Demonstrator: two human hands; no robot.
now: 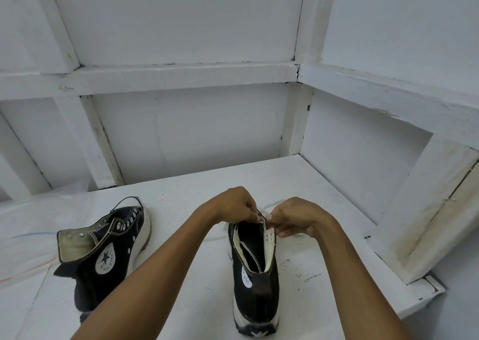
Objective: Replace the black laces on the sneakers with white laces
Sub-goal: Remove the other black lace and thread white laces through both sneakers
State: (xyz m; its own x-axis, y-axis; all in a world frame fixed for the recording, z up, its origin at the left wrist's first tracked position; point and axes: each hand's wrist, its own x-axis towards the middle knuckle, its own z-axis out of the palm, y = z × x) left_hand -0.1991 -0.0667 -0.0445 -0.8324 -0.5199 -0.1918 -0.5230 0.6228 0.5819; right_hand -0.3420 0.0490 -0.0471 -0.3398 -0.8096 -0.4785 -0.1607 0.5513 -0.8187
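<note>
A black high-top sneaker (255, 282) with a white sole stands upright in front of me, heel toward me, toe pointing away. Over its toe end, my left hand (234, 204) and my right hand (295, 216) pinch a white lace (264, 221) at the far eyelets. More of the lace loops on the table just beyond the hands. A second black sneaker (108, 249) lies on its side to the left, with bare eyelets and no lace in it. No black lace is in view.
The sneakers are on a white table (181, 191) set against white panelled walls. A clear plastic sheet (31, 225) covers the table's left part. A white ledge (425, 225) slopes along the right edge.
</note>
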